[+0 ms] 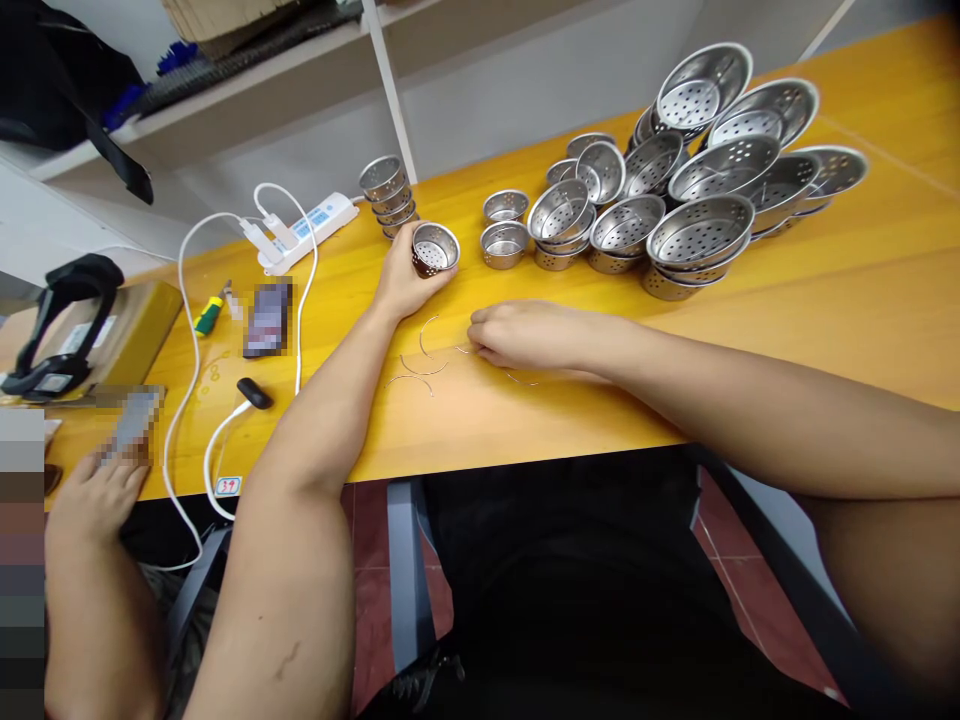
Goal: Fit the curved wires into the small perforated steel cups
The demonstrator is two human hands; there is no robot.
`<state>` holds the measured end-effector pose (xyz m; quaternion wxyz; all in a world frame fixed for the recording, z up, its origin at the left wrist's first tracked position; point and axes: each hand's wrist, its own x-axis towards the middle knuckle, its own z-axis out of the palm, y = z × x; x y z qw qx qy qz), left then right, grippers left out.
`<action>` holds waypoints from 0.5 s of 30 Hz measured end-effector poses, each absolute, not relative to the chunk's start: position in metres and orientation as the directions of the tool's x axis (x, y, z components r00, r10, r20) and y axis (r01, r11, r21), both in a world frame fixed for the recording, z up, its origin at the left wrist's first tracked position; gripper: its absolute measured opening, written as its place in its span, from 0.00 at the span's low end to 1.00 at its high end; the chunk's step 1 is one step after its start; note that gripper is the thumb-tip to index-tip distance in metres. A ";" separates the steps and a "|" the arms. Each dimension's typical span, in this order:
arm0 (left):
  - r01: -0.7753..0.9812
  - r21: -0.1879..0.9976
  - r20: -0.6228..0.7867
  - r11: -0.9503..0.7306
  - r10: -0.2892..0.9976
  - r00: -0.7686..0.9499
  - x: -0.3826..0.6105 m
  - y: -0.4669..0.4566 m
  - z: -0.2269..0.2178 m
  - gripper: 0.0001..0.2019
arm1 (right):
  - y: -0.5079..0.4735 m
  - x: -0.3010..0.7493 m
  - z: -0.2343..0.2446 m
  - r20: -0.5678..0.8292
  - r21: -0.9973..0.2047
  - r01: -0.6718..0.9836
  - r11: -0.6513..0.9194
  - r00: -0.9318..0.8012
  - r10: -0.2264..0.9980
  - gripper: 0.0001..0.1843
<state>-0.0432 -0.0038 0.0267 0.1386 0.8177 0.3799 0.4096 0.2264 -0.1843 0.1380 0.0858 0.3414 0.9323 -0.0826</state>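
Observation:
A small perforated metal cup (435, 250) is in my left hand (405, 275), tilted so its holed bottom shows. Behind that hand stands a stack of similar cups (384, 182). My right hand (517, 335) is low over the table with its fingers curled together; a thin curved wire (462, 349) pokes out at the fingertips. More thin curved wires (424, 372) lie on the wood between my forearms, and one wire (523, 380) is partly under my right hand. Two single cups (504, 245) sit just beyond.
Stacked perforated cups and wider bowls (701, 235) crowd the back right of the yellow table (600, 410). On the left are a power strip (315, 232), white cables, a phone (268, 320), a green-handled screwdriver (214, 312) and another person's hand (101, 495).

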 end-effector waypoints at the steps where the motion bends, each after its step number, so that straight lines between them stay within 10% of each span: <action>1: 0.506 0.539 0.567 -0.674 0.734 0.374 -0.043 -0.004 0.027 0.50 | -0.185 0.227 0.140 -0.235 -0.082 0.658 0.749 -0.743 0.627 0.16; 6: 0.504 0.544 0.563 -0.671 0.737 0.374 -0.042 -0.006 0.029 0.51 | -0.182 0.243 0.143 -0.243 -0.126 0.715 0.687 -0.694 0.678 0.05; 15: 0.504 0.540 0.569 -0.674 0.734 0.371 -0.042 -0.005 0.028 0.51 | -0.179 0.242 0.137 -0.179 -0.158 0.715 0.681 -0.699 0.692 0.19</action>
